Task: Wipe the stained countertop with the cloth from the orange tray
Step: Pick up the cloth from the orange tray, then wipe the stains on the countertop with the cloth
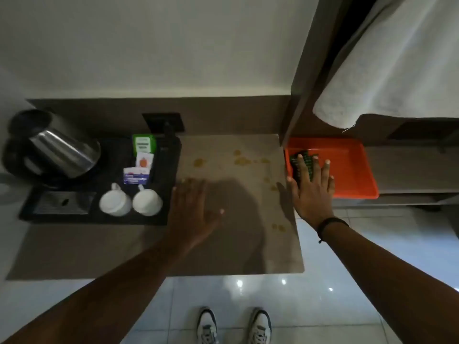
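Bare forearms, black wristband (331, 223) on the right wrist, white-grey sneakers (233, 325).

To your left you see a black tray (99, 217). At its far left corner a steel kettle (62, 152) leans on a dark base. Two white cups (115, 202) stand upside down side by side at the near edge, handles pointing away from you. Just behind them stand sachets: a green one (144, 144) farthest, a white one with an orange mark (144, 161), then a blue one (136, 176). A wall socket (164, 122) sits behind the tray. A white towel (387, 78) hangs at upper right. Below, your sneakers (233, 326) stand on glossy floor tiles (323, 306).
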